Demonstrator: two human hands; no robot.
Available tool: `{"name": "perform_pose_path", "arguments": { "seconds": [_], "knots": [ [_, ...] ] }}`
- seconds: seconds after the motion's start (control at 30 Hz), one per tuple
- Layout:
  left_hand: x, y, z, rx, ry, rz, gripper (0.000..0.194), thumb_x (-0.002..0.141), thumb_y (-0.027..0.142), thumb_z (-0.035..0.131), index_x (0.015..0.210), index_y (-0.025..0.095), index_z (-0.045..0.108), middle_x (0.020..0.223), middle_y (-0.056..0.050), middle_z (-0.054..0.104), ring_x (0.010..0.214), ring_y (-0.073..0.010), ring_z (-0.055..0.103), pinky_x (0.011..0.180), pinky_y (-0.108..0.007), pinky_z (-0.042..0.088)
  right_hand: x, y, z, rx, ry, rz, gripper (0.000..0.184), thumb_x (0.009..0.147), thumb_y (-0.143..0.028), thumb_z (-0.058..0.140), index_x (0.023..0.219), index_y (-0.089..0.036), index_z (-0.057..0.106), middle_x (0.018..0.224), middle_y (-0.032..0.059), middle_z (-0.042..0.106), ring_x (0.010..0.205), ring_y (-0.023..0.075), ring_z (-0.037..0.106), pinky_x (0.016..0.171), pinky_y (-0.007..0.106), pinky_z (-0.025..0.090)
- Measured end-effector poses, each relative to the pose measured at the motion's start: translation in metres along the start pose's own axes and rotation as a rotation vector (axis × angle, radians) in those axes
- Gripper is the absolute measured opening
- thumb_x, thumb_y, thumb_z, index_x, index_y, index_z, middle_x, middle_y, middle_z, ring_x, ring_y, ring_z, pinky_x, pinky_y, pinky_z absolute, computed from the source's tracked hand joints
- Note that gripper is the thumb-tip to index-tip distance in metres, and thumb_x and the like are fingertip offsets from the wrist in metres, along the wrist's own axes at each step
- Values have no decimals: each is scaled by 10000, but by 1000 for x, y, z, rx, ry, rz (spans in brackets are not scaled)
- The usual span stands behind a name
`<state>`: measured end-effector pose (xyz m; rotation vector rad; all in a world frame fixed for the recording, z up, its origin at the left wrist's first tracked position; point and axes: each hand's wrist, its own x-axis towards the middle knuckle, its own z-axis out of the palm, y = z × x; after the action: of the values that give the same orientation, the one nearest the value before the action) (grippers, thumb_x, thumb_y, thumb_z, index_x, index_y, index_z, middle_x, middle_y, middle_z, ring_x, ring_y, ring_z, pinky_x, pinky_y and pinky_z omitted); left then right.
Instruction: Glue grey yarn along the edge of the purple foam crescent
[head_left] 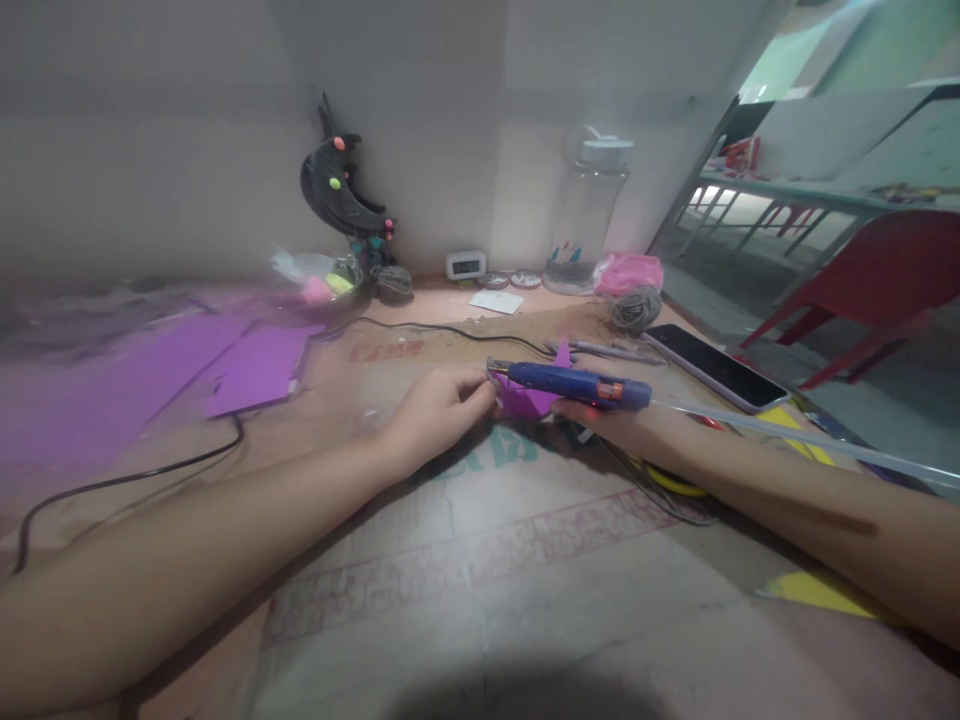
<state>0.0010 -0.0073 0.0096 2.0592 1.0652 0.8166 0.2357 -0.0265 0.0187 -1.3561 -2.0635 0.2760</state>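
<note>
My right hand (589,415) is closed on a blue hot glue gun (559,380) lying level, its nozzle pointing left. A long clear glue stick (795,432) runs out of its back end, over my right forearm. Just left of the nozzle tip, my left hand (454,405) is closed in a pinch at the edge of a small purple piece of paper or foam (525,402). This piece shows below the gun, between both hands, and one pointed part sticks up behind the gun. What exactly the left fingertips grip is partly hidden.
Purple sheets (262,370) and a black cord (135,468) lie left. Behind stand a black crescent-shaped ornament (330,185), a small digital clock (466,265) and a clear bottle (585,220). A phone (716,368) and grey yarn (635,310) lie right; a red chair (877,280) stands beyond.
</note>
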Motion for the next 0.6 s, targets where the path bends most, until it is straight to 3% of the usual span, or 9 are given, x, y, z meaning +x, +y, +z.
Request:
{"name": "perform_pose_path", "arguments": {
  "seconds": [0.13,0.43,0.6],
  "knots": [
    [0,0,0,-10,1,-1,307,904,267,442,643,176,577,614,37,571,586,-115,507,606,-214,380,1,-1,-2,-80,-67,7,138,802,-404,653,833,-271,672,741,17,677,667,225,626,599,358,506],
    [-1,1,0,-18,-4,14,325,919,290,440,660,167,593,632,33,582,601,-114,509,597,-209,376,-2,6,0,-100,52,-27,241,798,-455,657,766,-218,632,673,17,646,600,183,603,553,312,494],
    [0,-1,-1,22,3,9,313,913,279,438,669,167,600,608,39,568,570,-109,495,579,-208,372,-2,11,2,-103,20,34,257,778,-485,674,752,-234,628,679,19,634,609,202,601,548,329,483]
  ]
}}
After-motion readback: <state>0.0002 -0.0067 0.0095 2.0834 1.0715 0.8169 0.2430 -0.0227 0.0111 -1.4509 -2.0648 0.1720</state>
